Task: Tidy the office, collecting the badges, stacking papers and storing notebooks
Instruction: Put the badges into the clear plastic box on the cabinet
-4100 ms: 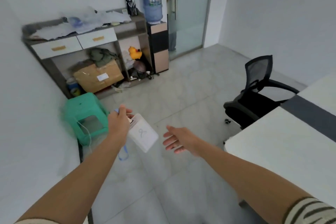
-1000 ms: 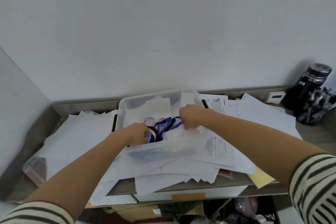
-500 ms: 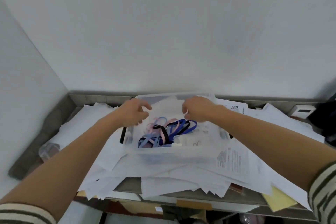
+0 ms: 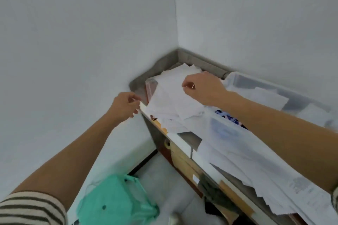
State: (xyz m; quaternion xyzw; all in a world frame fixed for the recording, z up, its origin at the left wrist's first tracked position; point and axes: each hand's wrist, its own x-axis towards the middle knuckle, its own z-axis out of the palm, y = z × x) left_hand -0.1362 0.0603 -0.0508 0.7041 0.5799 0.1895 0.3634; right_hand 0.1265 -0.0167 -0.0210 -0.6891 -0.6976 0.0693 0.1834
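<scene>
Papers point(image 4: 170, 95): loose white heap on the grey shelf top point(image 4: 184, 56), jammed into the wall corner, sheets skewed and overlapping, not squared. My right hand point(image 4: 203, 87) was on the heap's far side, at about 1 o'clock of its middle, knuckles up, fingers curled, thumb and forefinger closed on the top sheet: a narrow pinch on paper. My left hand point(image 4: 126, 106) was at 9 o'clock of the heap, just off the shelf's left end, fingers curled in, thumb close to the fingertips beside a sheet corner. Too blurred to say if it had the sheet; can't tell. The two hands were apart, with the heap between them. At 3 o'clock of the heap, touching it, sat the clear bin point(image 4: 237, 80), with more sheets inside and blue badge lanyards point(image 4: 228, 117) at its near end, partly hidden by my right forearm. At 9 o'clock of the heap, half under it, was a clear reddish container point(image 4: 150, 87). At 5 o'clock, a second lot of overhanging sheets point(image 4: 256, 170) hung past the shelf's front edge, print showing on the lowest ones. Under the shelf was a cardboard box point(image 4: 182, 162). On the floor at 7 o'clock stood a green stool point(image 4: 113, 201), next to the striped sleeve point(image 4: 31, 210) of my left arm.
</scene>
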